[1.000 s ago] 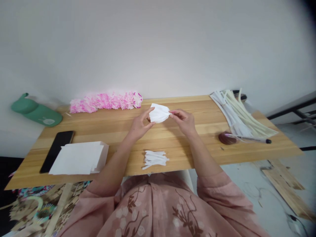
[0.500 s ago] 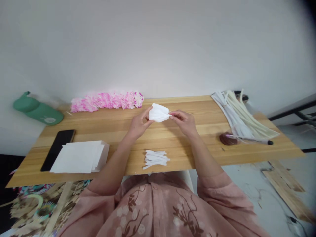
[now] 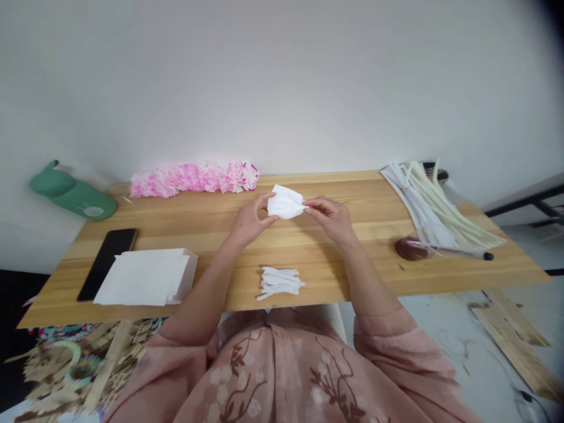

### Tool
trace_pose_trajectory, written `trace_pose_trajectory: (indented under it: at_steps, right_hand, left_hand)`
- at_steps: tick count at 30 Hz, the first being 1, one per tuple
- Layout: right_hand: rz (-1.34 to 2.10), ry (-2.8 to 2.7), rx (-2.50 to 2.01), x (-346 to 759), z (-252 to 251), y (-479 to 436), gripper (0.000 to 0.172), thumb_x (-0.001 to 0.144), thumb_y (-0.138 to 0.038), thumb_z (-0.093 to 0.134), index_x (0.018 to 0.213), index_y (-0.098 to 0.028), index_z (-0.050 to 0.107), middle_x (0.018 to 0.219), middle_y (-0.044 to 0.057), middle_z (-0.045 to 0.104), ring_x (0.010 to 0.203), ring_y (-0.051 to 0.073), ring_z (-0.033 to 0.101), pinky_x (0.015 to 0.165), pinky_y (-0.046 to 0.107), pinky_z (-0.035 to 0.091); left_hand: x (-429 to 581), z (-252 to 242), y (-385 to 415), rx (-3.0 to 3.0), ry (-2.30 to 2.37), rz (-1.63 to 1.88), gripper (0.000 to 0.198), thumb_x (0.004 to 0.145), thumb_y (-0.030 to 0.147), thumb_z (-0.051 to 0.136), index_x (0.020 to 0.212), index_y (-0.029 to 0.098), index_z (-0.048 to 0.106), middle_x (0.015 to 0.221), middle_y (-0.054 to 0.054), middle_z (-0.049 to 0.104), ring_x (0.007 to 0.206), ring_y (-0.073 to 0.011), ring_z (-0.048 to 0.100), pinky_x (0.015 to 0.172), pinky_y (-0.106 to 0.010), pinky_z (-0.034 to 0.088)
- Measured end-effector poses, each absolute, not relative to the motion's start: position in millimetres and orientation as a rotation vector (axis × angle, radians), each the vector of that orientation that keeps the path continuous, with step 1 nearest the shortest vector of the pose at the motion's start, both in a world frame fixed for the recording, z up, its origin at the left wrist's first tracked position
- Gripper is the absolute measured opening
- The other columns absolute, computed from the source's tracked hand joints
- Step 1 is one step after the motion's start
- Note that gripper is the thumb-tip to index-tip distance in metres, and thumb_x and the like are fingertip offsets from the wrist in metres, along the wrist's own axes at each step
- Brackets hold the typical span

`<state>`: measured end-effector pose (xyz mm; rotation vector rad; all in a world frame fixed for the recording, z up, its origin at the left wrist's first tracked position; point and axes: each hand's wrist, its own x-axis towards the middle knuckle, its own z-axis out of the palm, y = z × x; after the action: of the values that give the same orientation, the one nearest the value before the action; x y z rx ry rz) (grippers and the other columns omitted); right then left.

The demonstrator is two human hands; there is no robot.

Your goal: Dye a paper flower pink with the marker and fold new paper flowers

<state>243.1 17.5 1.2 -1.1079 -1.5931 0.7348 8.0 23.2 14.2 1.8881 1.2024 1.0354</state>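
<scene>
A piece of white paper, gathered to a narrow end on the right and fanned out on the left, is held up above the wooden table. My left hand grips its wide left side between thumb and fingers. With fingertips pinched together, my right hand holds the gathered end. Below the hands, near the table's front edge, lies a small pile of white paper strips. To the left is a stack of white paper sheets.
A black phone lies partly under the stack. Behind it a green bottle lies tilted. Pink ruffled paper flowers line the wall. At right are bundled white and cream strips, a brown roll and a pen.
The view has shifted slightly, so most things sit a little further right. Both hands keep hold of the white paper, with barely any movement of their own.
</scene>
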Motion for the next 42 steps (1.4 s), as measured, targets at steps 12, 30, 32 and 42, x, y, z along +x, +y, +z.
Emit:
trace_pose_trajectory:
  at_steps: [12, 30, 32, 42]
  right_hand:
    - [0.707, -1.623, -1.100, 244, 1, 17, 0.015, 0.079, -0.035, 0.070, 0.089, -0.025, 0.074, 0.090, 0.002, 0.073, 0.084, 0.016, 0.067, 0.076, 0.029, 0.053]
    - [0.744, -1.565, -1.095, 244, -5, 20, 0.017, 0.078, -0.037, 0.071, 0.089, -0.025, 0.074, 0.092, 0.002, 0.073, 0.086, 0.016, 0.068, 0.078, 0.030, 0.054]
    - [0.749, -1.553, -1.097, 245, -5, 20, 0.018, 0.078, -0.038, 0.071, 0.089, -0.025, 0.074, 0.092, 0.002, 0.073, 0.086, 0.017, 0.068, 0.079, 0.030, 0.054]
    - [0.735, -1.538, -1.138, 244, -3, 19, 0.021, 0.076, -0.041, 0.071, 0.089, -0.024, 0.074, 0.092, 0.003, 0.074, 0.085, 0.017, 0.068, 0.078, 0.031, 0.055]
  left_hand:
    - [9, 15, 22, 1.830, 1.261, 1.107, 0.028, 0.074, 0.026, 0.070, 0.101, 0.020, 0.065, 0.107, -0.005, 0.070, 0.098, -0.0185, 0.067, 0.087, -0.031, 0.051]
    - [9, 17, 22, 1.900, 1.312, 1.088, 0.027, 0.077, 0.020, 0.065, 0.104, 0.021, 0.069, 0.104, -0.003, 0.072, 0.091, -0.0159, 0.066, 0.085, -0.028, 0.050]
    - [10, 18, 21, 1.917, 1.287, 1.069, 0.032, 0.076, 0.022, 0.067, 0.108, 0.022, 0.068, 0.107, -0.004, 0.071, 0.092, -0.0164, 0.065, 0.085, -0.028, 0.050]
    - [10, 19, 22, 1.986, 1.247, 1.095, 0.032, 0.076, 0.023, 0.067, 0.108, 0.022, 0.068, 0.092, -0.003, 0.071, 0.082, -0.0155, 0.063, 0.082, -0.027, 0.048]
